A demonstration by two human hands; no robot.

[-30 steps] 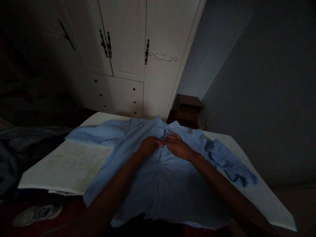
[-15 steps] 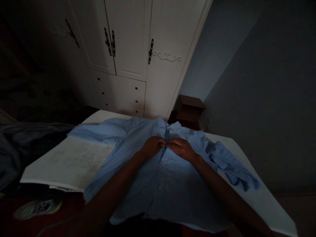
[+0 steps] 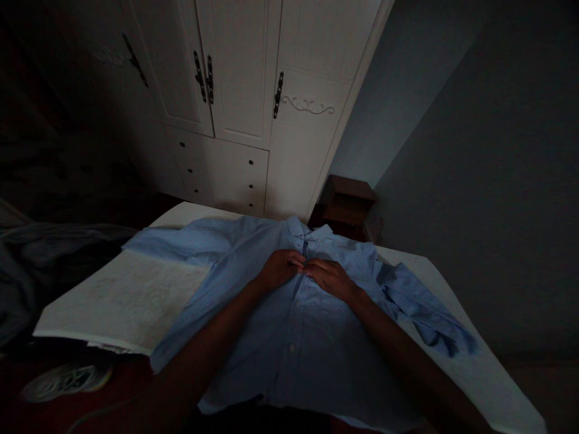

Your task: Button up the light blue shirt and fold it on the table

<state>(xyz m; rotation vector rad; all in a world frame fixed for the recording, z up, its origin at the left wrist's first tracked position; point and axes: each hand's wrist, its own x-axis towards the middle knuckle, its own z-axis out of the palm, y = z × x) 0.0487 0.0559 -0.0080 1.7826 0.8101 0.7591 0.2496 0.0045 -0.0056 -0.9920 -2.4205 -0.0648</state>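
Note:
A light blue button-up shirt (image 3: 253, 337) lies front side up, its collar at the far end and its sleeves spread to both sides. On the front placket below the collar, my left hand (image 3: 283, 268) pinches the cloth from the left. My right hand (image 3: 329, 277) meets it from the right, fingers closed on the opposite edge. The fingertips of both hands nearly touch and hide whatever button is between them. Lower down the placket, a white button (image 3: 292, 348) shows.
Under the shirt is a white tabletop (image 3: 122, 301). A white wardrobe (image 3: 239, 78) stands behind, with a small brown cabinet (image 3: 350, 196) to its right. Dark cloth (image 3: 58, 259) is piled at the left. A shoe (image 3: 67, 381) is on the red floor.
Both hands stay at the same place on the placket, with the fingers shifting slightly. The right fingers lie a little closer together over the cloth edge.

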